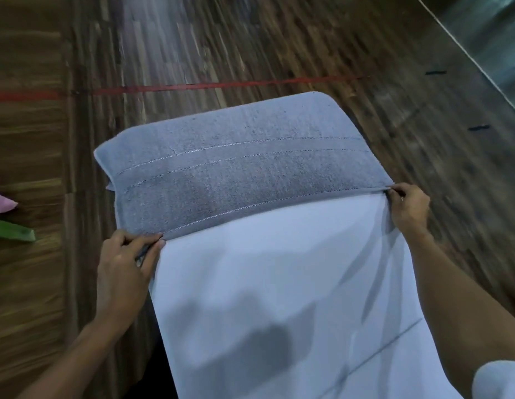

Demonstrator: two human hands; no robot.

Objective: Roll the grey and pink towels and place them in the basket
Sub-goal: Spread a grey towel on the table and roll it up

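Grey towel (244, 174) lies folded over mid-frame on the wooden floor (250, 44); my left hand (126, 263) and right hand (408, 208) pinch its hem corners.

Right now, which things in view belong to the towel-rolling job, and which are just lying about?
Part of the job:
- grey towel, spread on the wooden floor
- left hand, pinching the towel's near left corner
- right hand, pinching the near right corner
- pink cloth at the left edge, possibly the pink towel

Lying about:
- red tape line
- green object
- black marks

No basket shows.
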